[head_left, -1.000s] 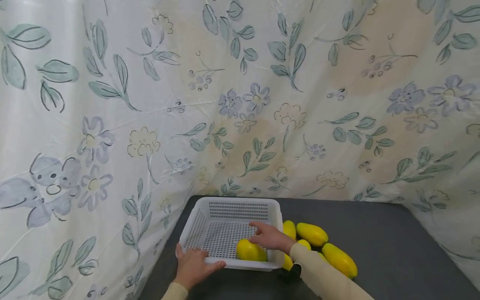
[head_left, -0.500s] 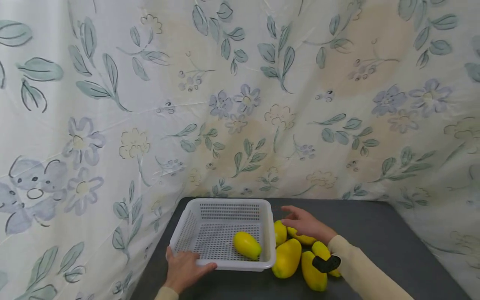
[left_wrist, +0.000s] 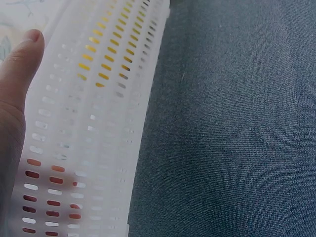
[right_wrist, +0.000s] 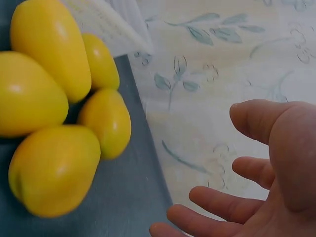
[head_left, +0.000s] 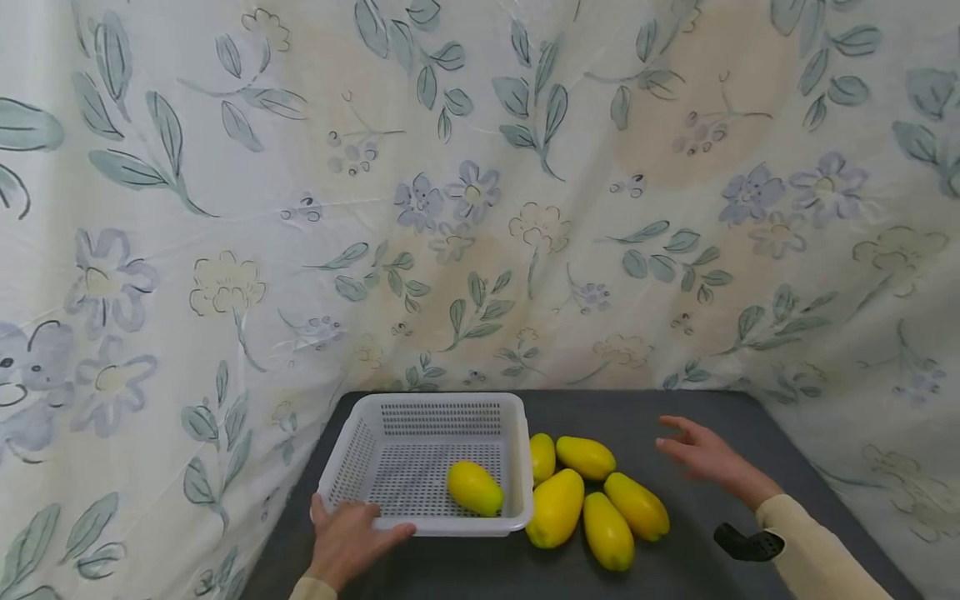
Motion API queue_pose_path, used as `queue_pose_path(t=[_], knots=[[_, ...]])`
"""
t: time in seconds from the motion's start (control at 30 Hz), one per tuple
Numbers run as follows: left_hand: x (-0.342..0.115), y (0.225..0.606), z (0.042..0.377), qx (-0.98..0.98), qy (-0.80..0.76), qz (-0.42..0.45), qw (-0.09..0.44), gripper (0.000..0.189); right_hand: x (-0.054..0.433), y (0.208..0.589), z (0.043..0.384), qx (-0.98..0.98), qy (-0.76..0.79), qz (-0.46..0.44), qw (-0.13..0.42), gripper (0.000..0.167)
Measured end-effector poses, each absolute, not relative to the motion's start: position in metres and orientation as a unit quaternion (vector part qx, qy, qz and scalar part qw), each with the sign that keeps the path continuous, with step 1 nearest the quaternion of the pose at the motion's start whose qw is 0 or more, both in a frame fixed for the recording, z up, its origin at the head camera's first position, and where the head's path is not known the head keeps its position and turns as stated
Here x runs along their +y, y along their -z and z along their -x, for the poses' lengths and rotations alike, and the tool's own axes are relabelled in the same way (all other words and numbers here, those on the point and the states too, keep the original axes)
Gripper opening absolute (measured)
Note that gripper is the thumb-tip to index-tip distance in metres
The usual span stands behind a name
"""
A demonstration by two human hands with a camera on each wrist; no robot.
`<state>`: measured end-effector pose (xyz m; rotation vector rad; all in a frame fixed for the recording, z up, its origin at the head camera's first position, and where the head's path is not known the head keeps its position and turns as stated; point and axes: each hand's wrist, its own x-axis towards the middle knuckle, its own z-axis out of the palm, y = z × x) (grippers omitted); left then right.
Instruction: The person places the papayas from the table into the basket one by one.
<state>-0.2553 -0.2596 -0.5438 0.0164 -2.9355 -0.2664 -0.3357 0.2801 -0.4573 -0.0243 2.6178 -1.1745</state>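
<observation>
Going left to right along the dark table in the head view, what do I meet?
Bare left hand at the rim of the white perforated plastic basket, one oblong yellow fruit inside it, a group of five more oblong yellow fruits, bare right hand.

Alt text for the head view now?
A left hand holds the near rim of a white perforated basket; one yellow papaya-like fruit lies inside, five more beside it on a dark table. The empty right hand hovers farther right.
</observation>
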Motion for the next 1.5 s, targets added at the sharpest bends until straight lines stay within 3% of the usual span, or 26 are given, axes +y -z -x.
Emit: queue_pose_path(t=[0.5,0.67,1.07,1.4,1.5], knots=[[-0.261,0.547,0.251,-0.987,0.089,0.006,0.132,0.071,0.313,0.468,0.320,0.896,0.420,-0.003,0.141,0.087],[-0.262,0.551,0.252,-0.984,0.098,0.010,0.147,0.071,0.308,0.472,0.322,0.901,0.412,-0.011,0.139,0.091],[-0.264,0.548,0.253,-0.990,0.087,0.000,0.111,0.073,0.290,0.497,0.330,0.907,0.394,-0.021,0.145,0.098],[-0.261,0.547,0.252,-0.989,0.075,0.004,0.128,0.070,0.276,0.525,0.338,0.906,0.378,-0.020,0.189,0.108],[-0.262,0.548,0.253,-0.989,0.078,0.003,0.128,0.070,0.272,0.533,0.338,0.904,0.380,-0.010,0.194,0.102]])
